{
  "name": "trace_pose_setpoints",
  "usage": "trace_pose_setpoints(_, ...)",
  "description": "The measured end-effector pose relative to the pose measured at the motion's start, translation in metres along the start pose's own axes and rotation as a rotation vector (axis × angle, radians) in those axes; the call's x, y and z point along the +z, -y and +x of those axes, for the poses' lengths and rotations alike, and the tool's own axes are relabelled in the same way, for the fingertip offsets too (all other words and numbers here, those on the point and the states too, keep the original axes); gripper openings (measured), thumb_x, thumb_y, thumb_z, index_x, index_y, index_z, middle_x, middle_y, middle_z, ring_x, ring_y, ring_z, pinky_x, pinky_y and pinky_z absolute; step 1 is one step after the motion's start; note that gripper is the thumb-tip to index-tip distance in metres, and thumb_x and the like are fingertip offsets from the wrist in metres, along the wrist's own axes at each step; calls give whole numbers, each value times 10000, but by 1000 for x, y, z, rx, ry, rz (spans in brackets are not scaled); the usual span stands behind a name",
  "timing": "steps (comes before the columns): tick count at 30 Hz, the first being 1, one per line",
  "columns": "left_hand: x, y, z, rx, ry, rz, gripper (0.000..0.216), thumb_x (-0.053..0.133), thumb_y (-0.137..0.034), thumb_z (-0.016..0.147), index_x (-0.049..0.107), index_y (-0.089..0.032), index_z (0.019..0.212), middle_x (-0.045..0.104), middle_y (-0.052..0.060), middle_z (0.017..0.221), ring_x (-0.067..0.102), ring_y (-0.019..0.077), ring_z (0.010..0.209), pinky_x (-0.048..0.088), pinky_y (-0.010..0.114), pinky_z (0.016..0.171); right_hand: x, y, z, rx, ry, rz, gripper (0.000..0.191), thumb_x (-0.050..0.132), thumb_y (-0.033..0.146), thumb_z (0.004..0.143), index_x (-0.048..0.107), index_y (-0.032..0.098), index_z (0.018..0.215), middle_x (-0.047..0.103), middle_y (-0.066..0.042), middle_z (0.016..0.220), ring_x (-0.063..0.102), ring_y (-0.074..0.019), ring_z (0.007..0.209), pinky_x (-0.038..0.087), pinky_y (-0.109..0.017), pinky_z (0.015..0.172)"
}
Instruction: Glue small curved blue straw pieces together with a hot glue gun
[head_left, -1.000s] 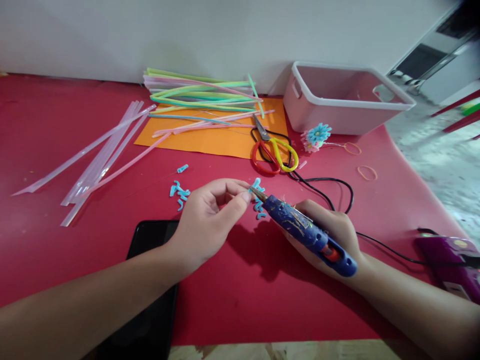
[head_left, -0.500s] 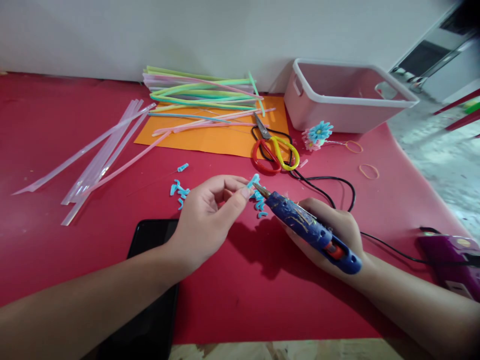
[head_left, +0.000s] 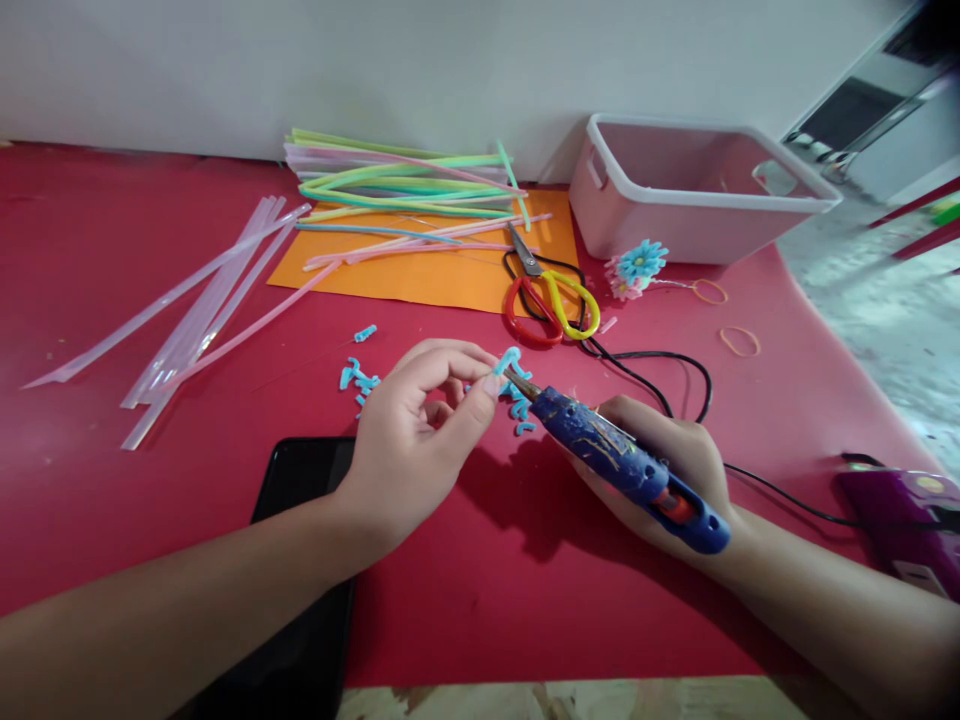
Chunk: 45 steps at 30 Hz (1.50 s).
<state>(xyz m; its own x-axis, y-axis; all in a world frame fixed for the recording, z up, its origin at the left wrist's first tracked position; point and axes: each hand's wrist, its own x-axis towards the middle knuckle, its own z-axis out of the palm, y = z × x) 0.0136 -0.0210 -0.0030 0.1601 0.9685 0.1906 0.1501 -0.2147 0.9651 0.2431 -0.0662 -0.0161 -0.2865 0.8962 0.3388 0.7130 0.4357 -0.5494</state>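
My left hand (head_left: 420,430) pinches a small curled blue straw piece (head_left: 508,359) between thumb and fingertips. The nozzle of a blue glue gun (head_left: 626,466) touches that piece from the right. My right hand (head_left: 660,470) is wrapped round the gun's body. More blue straw curls (head_left: 519,412) lie on the red table (head_left: 112,300) just under the nozzle. Another small heap of blue curls (head_left: 357,378) sits left of my left hand.
Long coloured straws (head_left: 397,185) and orange paper (head_left: 442,275) lie at the back, clear strips (head_left: 202,310) to the left. Red-and-yellow scissors (head_left: 551,295), a black cord (head_left: 652,365), a pink tub (head_left: 697,195), a straw flower (head_left: 636,265), rubber bands (head_left: 739,342), a black phone (head_left: 300,600) and a purple device (head_left: 900,515) surround the hands.
My left hand's fingers have curled tighter round the blue piece. The glue gun has shifted slightly right and its nozzle stays at the piece.
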Motion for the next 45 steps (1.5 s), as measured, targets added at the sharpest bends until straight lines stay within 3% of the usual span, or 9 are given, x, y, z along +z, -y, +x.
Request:
trace_pose_setpoints(17,0,3,1,37,17,1,112,661,-260,901,673,-203,806,661,56,998,634,180,958,523,245,709,1,2,-1,18,-19,13,145,680,257,840,544,255,891,604,36,661,514,-117,488,391,-248,467)
trace_pose_setpoints(31,0,2,1,-20,43,-81,106,665,-252,901,695,-208,809,684,33,994,641,163,927,509,259,767,3,0,-1,29,-11,7,154,679,249,841,542,253,912,588,44,662,433,-93,438,379,-244,455)
trace_pose_setpoints(38,0,1,2,-73,52,-91,103,662,-243,892,703,-208,805,696,33,994,631,164,918,481,245,701,2,1,-1,-11,9,36,157,667,212,844,530,256,906,613,31,689,496,-112,489,388,-246,467)
trace_pose_setpoints(45,0,2,1,-50,56,-135,107,663,-210,894,693,-213,791,686,-3,964,623,126,885,474,226,721,2,2,0,1,-1,12,175,671,181,838,531,254,913,557,58,650,406,-88,447,381,-231,460)
